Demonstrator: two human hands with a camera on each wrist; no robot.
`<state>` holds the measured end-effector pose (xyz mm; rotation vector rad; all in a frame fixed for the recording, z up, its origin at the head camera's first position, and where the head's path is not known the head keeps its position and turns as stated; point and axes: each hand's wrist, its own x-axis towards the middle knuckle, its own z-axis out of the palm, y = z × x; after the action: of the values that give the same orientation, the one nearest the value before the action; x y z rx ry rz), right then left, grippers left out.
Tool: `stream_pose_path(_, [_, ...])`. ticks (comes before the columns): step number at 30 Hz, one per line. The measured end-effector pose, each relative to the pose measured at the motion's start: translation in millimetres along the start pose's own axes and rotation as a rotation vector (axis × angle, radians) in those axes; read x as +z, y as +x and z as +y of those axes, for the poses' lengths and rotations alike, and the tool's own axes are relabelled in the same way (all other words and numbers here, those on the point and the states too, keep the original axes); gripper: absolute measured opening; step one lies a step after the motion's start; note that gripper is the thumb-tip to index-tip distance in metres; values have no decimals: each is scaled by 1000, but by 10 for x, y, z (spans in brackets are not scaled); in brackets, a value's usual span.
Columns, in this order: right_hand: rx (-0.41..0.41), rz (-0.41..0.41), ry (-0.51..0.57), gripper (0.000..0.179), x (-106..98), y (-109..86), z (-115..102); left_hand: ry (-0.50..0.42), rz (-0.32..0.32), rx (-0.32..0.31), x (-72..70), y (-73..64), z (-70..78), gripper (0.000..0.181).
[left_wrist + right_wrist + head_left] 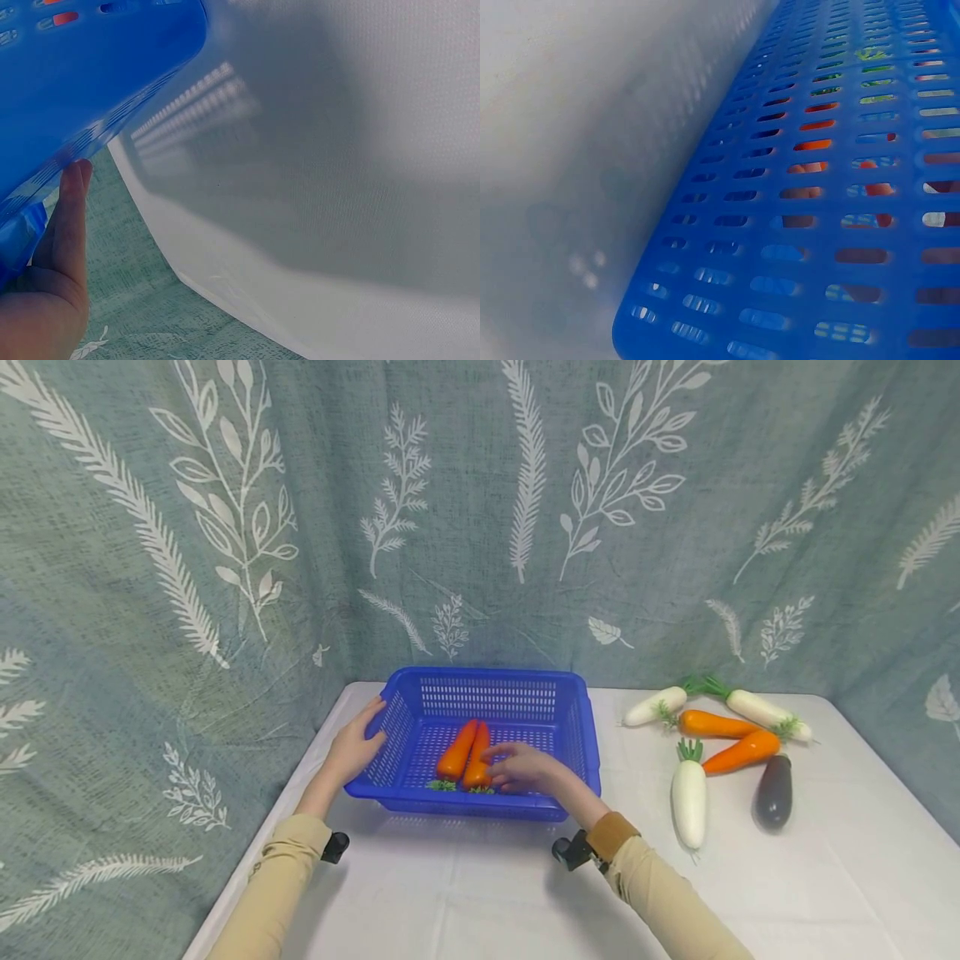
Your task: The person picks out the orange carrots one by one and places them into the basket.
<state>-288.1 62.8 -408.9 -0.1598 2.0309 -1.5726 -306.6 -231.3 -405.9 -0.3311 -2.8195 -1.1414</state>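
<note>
Tan sleeves [281,877] in front of a blue basket [480,806]

Nearest the head camera are your forearms, a black device [335,847] at your left wrist and a brown band [612,837] around your right. Your left hand [352,747] grips the basket's left rim, its thumb over the edge and its fingers along the outside; the left wrist view shows those fingers nearly straight against the blue side.

Your right hand [525,768] is inside the basket, just beside the right carrot [477,767]. Its fingers are apart and loosely bent, not wrapped around anything; you cannot tell whether the fingertips touch that carrot. Beside it lies the left carrot [456,752], with both leafy ends toward you. Through the slots in the right wrist view you see only pieces of orange, green and hand.

To the basket's right, on the white tablecloth [832,877], you have two white radishes [656,707] at the back with their green tops meeting. In front of them lie an upper carrot [716,724] and a lower carrot [742,752]. Nearer you, a third radish [688,802] points its leaves away from you, and a dark eggplant [774,792] lies to its right. Behind everything hangs a blue-green curtain [480,527] with white leaf patterns.
</note>
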Motion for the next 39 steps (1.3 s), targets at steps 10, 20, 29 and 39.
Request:
stream_pose_path(10, [0,69,99,40,0,-23,-10,-1,9,19,-13,-16,16,55])
stream_pose_path(20, [-37,128,231,40,-13,-30,-22,9,17,17,2,-18,12,56])
stream_pose_path(29, [-174,60,137,41,-206,-171,-45,3,7,2,-16,-2,8,56])
stream_pose_path(39, [-291,138,24,41,-523,-404,-78,8,3,2,-9,-6,-1,56])
